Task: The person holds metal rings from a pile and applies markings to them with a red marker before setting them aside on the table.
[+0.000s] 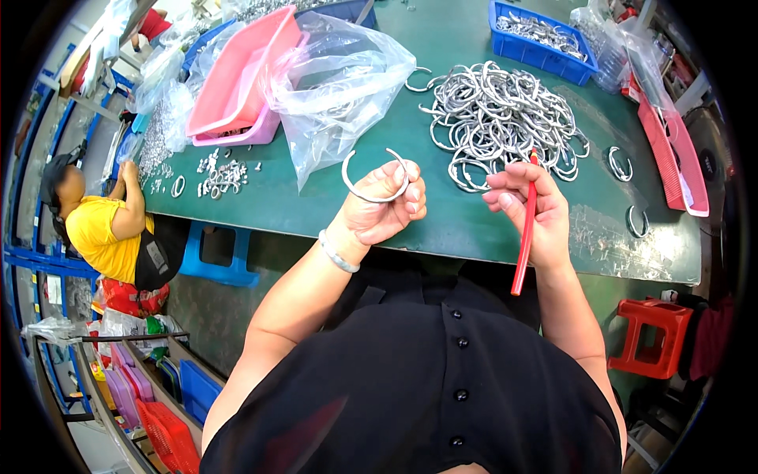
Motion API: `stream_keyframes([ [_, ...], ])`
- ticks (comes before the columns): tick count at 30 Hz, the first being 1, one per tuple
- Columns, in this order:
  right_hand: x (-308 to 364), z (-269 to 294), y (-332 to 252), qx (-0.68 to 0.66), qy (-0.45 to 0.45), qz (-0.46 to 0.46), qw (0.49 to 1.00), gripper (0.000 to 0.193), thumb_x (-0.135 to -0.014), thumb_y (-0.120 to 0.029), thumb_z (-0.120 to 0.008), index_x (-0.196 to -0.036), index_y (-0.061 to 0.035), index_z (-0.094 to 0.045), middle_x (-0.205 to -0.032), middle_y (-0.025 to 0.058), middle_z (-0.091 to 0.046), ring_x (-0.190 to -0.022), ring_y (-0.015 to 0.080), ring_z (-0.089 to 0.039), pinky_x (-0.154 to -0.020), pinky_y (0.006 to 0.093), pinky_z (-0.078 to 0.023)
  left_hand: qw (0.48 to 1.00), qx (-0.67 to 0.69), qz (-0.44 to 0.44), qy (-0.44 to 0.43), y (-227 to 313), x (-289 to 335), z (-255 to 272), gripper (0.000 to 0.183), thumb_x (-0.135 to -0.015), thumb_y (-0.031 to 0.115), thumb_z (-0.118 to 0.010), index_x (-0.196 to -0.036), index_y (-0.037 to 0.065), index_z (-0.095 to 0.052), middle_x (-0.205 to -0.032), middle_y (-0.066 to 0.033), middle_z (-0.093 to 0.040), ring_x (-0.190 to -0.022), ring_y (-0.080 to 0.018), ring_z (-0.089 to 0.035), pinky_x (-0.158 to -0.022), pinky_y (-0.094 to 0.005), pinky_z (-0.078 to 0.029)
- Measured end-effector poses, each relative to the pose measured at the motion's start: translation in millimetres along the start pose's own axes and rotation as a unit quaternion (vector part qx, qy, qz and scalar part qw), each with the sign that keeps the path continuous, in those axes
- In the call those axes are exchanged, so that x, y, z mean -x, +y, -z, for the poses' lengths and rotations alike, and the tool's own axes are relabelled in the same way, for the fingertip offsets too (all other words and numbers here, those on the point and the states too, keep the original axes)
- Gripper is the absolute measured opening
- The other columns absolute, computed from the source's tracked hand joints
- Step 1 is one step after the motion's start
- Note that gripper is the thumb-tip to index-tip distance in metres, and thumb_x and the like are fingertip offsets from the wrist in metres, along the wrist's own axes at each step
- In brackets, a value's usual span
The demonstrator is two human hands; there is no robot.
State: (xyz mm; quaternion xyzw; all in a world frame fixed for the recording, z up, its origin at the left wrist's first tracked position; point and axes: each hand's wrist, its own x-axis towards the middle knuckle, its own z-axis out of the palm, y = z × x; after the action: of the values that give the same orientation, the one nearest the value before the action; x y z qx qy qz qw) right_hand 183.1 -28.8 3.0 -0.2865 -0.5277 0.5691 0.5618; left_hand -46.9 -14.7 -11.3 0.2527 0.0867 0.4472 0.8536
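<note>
Pinched in my left hand (387, 201) is an open silver bangle (357, 188), its gap facing up, held over the near edge of the green table. My right hand (537, 209) grips a slim red pen-like stick (524, 249), which slants down toward me; its upper tip shows a bit of yellow. Just beyond both hands lies a large heap of silver bangles (505, 110), loosely piled and overlapping. A clear plastic bag (332, 103) with more bangles showing through it lies behind my left hand. Two groups of bangles (620, 164) rest apart, right of the heap.
A pink basin (245, 79) stands tilted at the left, near small silver pieces (225, 175). Far right are a blue tray (545, 39) of metal parts and a pink basket (671, 154). A co-worker in yellow (106, 229) sits at the left. A red stool (651, 336) stands below the table.
</note>
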Motion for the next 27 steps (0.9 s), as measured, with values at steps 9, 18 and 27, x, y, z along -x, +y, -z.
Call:
stream_keyframes([
  [9, 3.6, 14.3, -0.7, 0.045, 0.029, 0.009, 0.999, 0.031, -0.078, 0.005, -0.054, -0.108, 0.0003, -0.046, -0.096, 0.0121, -0.057, -0.084, 0.0166, -0.058, -0.073, 0.0271, -0.048, 0.792, -0.466, -0.242, 0.311, 93.4, -8.2, -24.2, 0.011, -0.082, 0.014, -0.055, -0.081, 0.003, -0.059, -0.064, -0.0036, -0.058, -0.053, -0.0105, -0.054, -0.050, -0.0216, -0.041],
  [18, -11.0, 8.6, 1.6, 0.509, -0.034, 0.182, 0.840, 0.025, -0.069, 0.002, -0.061, -0.091, -0.0056, -0.053, -0.075, 0.0101, -0.056, -0.068, 0.0258, -0.056, -0.061, 0.0334, -0.045, 0.427, -0.719, -0.298, 0.461, 181.2, -18.4, 3.6, 0.018, -0.077, 0.013, -0.055, -0.085, -0.003, -0.060, -0.066, -0.0085, -0.059, -0.057, -0.0162, -0.056, -0.055, -0.0258, -0.044],
  [27, -21.7, 18.5, 14.0, 0.630, -0.099, 0.212, 0.740, 0.024, -0.062, 0.000, -0.063, -0.083, -0.0061, -0.053, -0.074, 0.0067, -0.056, -0.075, 0.0250, -0.051, -0.065, 0.0333, -0.043, 0.408, -0.868, -0.277, 0.065, 52.5, -23.8, -23.0, 0.020, -0.071, 0.006, -0.062, -0.091, 0.007, -0.059, -0.069, -0.0058, -0.053, -0.056, -0.0179, -0.050, -0.051, -0.0274, -0.041],
])
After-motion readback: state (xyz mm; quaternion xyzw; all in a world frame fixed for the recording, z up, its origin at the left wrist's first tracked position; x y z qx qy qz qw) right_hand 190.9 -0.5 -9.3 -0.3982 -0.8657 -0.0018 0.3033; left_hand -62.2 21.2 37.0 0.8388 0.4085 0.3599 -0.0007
